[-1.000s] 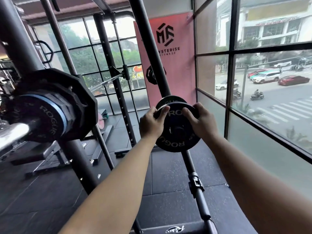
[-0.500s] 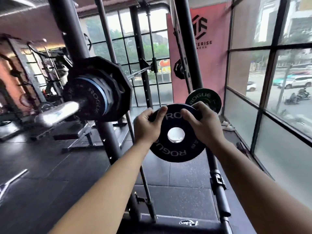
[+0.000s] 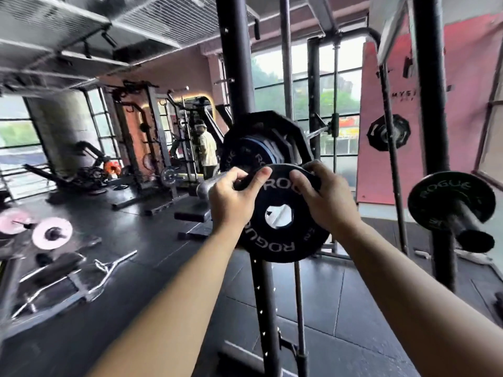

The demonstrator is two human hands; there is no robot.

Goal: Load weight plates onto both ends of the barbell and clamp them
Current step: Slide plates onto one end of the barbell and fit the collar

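Mid-frame, your left hand [image 3: 231, 204] and right hand [image 3: 325, 202] pinch the small plate [image 3: 285, 248] up top, probably to line its hole with the blurry bar [image 3: 207, 186].

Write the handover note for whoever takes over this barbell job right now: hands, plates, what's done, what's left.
Left hand and right hand: both grip the upper edge of the small black Rogue plate, holding it upright in the air.
Barbell sleeve: its bare near tip shows just left of the held plate. The plate's hole is not on it yet.
Done: a large black plate and a blue-striped Rogue plate sit on this end.
Left: slide the held plate on, then clamp it. No clamp is in sight. The far end cannot be judged from here.
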